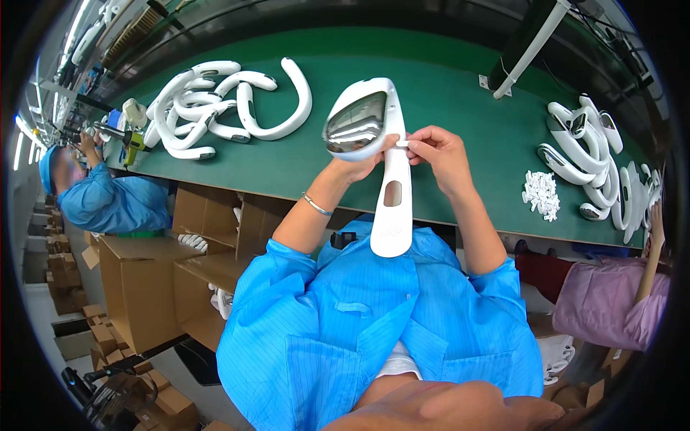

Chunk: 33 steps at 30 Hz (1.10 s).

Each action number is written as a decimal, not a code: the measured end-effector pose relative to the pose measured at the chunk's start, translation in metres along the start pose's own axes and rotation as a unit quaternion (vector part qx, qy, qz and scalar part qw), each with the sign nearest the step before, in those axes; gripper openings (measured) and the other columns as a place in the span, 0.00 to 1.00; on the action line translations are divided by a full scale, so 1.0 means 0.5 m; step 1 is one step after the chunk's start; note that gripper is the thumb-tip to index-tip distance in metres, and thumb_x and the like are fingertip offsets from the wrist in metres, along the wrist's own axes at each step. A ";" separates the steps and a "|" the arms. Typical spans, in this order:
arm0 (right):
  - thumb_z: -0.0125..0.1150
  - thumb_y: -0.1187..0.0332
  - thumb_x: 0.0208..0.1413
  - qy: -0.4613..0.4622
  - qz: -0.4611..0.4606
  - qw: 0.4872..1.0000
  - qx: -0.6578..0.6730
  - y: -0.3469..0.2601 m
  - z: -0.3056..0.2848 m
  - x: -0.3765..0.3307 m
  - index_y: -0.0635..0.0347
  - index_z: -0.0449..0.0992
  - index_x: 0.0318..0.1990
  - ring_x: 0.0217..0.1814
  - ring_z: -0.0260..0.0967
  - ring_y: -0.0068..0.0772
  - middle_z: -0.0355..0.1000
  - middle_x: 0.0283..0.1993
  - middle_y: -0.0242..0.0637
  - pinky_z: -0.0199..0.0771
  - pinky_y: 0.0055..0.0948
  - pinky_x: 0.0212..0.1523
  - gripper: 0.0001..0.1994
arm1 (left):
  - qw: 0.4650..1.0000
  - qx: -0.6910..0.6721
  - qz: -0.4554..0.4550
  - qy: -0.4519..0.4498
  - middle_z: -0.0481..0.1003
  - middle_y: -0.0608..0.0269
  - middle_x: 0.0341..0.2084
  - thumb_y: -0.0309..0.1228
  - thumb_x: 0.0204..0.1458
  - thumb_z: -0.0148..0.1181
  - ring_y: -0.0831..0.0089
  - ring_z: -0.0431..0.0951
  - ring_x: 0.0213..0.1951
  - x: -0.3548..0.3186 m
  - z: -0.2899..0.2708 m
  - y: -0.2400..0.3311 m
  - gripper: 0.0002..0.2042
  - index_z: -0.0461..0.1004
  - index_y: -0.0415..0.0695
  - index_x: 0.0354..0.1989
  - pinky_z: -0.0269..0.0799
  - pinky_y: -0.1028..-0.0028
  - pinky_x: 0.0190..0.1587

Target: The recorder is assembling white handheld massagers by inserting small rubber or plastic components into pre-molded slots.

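The left hand (359, 167) gripped the white curved piece (381, 154) upright above the green surface (460, 108), while the right hand (440, 152), at its 3 o'clock, pinched a small white tab (402, 144) against its edge. Fitting seemed underway; pressing the tab home squarely would likely follow.

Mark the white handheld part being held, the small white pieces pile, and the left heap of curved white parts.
white handheld part (394, 215): head view, on its long handle.
pile of small white pieces (541, 194): head view, pile's middle.
heap of curved white parts (215, 108): head view, middle of the heap.
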State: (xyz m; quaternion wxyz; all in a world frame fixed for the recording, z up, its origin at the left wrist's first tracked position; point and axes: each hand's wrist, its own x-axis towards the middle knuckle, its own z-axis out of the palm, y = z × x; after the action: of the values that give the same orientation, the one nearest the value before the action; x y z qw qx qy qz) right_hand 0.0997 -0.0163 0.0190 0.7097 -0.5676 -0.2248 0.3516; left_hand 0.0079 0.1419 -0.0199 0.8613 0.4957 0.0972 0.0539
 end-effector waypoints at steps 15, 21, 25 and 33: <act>0.49 0.85 0.50 -0.040 -0.069 0.995 -0.062 -0.052 0.018 -0.039 0.72 0.67 0.38 0.32 0.70 0.22 0.67 0.35 0.37 0.76 0.20 0.31 0.07 | 0.994 -0.073 -0.058 0.047 0.73 0.55 0.33 0.31 0.58 0.48 0.71 0.77 0.29 -0.057 0.040 -0.039 0.17 0.59 0.44 0.55 0.79 0.71 0.25; 0.55 0.82 0.48 -0.046 -0.089 0.981 -0.164 -0.035 0.002 -0.047 0.68 0.68 0.37 0.32 0.69 0.18 0.70 0.32 0.34 0.72 0.18 0.32 0.08 | 0.991 -0.117 0.049 -0.046 0.74 0.57 0.42 0.21 0.49 0.59 0.73 0.76 0.41 -0.086 0.073 0.013 0.19 0.66 0.35 0.50 0.75 0.76 0.42; 0.55 0.78 0.52 -0.076 -0.096 0.973 -0.198 0.030 -0.047 -0.053 0.67 0.72 0.46 0.37 0.68 0.23 0.69 0.37 0.32 0.73 0.22 0.36 0.12 | 0.997 -0.062 -0.008 0.050 0.73 0.58 0.36 0.19 0.52 0.49 0.74 0.76 0.33 -0.071 0.083 -0.029 0.15 0.64 0.36 0.50 0.76 0.75 0.34; 0.50 0.83 0.53 -0.042 -0.137 0.966 -0.213 0.045 -0.007 -0.076 0.63 0.75 0.37 0.35 0.65 0.24 0.63 0.39 0.36 0.70 0.20 0.35 0.09 | 0.997 -0.068 -0.024 0.040 0.69 0.59 0.39 0.19 0.55 0.43 0.75 0.74 0.32 -0.083 0.109 -0.052 0.20 0.55 0.42 0.57 0.75 0.75 0.36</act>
State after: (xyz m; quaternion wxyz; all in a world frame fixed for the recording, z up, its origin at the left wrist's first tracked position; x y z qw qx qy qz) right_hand 0.0722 -0.0447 -0.0007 0.6035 -0.6543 -0.4001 0.2182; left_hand -0.0206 0.0752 -0.0111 0.8896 0.4308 0.1396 0.0601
